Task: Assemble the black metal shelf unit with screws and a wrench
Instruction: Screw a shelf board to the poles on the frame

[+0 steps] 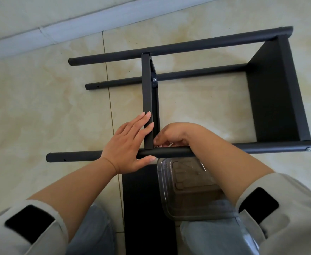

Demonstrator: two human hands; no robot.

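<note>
Middle shelf point(148, 100) half fastened; far corner bolted, near corner pending
Your left hand point(128, 144) lay flat, steadying the near pole point(215, 149); your right hand point(173, 138) pinched a small screw point(157, 146)

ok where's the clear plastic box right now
In the head view the clear plastic box sits low and right of centre, just below the near black pole, under the right forearm and beside a flat black panel.

place: a home room, likely | floor: glossy beige marbled tiles point(40, 111) with thin grout lines | far edge: pale skirting board point(77, 28) along the wall
</note>
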